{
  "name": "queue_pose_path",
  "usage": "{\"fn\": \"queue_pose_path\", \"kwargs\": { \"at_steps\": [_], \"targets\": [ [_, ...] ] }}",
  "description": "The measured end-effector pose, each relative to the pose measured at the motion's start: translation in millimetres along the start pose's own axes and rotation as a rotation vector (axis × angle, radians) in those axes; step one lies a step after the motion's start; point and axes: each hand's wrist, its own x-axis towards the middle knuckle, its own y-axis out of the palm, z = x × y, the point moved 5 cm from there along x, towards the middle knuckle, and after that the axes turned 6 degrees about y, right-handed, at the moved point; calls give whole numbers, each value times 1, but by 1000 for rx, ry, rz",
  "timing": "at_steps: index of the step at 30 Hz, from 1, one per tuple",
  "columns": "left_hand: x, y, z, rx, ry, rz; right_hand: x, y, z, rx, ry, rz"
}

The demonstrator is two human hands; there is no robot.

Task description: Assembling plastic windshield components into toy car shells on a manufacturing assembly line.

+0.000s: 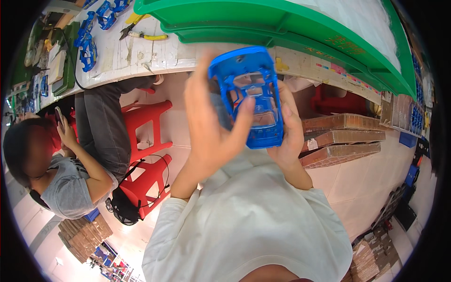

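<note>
Shell [238, 63] in blue plastic, w/ cutouts, is held up in front of the chest, just short of the surface [164, 57]. R hand [291, 128] grips its right edge, fingers curled round. L hand [213, 138] is at the left side, thumb across the front over the cutouts; can't tell if it's gripping or just steadying.

Progress: prob. mid-handling, one pc. being worked or checked; this shell isn't set down yet. Similar blue frames [88, 49] lie at the far left of the surface, but no telling if they're finished or waiting. Cutters [129, 33] w/ yellow handles lie nearby, not in use. How many pcs. are left, can't say.

Hard to see: L hand is motion-blurred, esp. fingertips. R palm is partly behind the shell, as is its back face. Green tray [221, 21] is cut off at the top; whitish film [359, 19] covers whatever's in it, so contents unclear. Bkgd stacks near the rim are warped, too small to ID.
</note>
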Motion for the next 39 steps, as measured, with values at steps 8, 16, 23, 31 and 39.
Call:
{"fn": "queue_pose_path", "kwargs": {
  "at_steps": [8, 16, 23, 31, 39],
  "targets": [
    [7, 5, 15, -188, -202, 72, -3, 7, 1, -450, -41, -11],
    [1, 3, 14, -113, -199, 106, 4, 5, 2, -692, -129, -168],
    [-5, 8, 17, -103, -198, 138, 8, 2, 10, -869, -149, -251],
    [-5, 15, 14, -107, -99, 106, 12, 1, 19, -1046, -254, -313],
    [-4, 13, 17, -90, -80, 143, 12, 3, 21, -1067, -332, -287]
  ]
}}
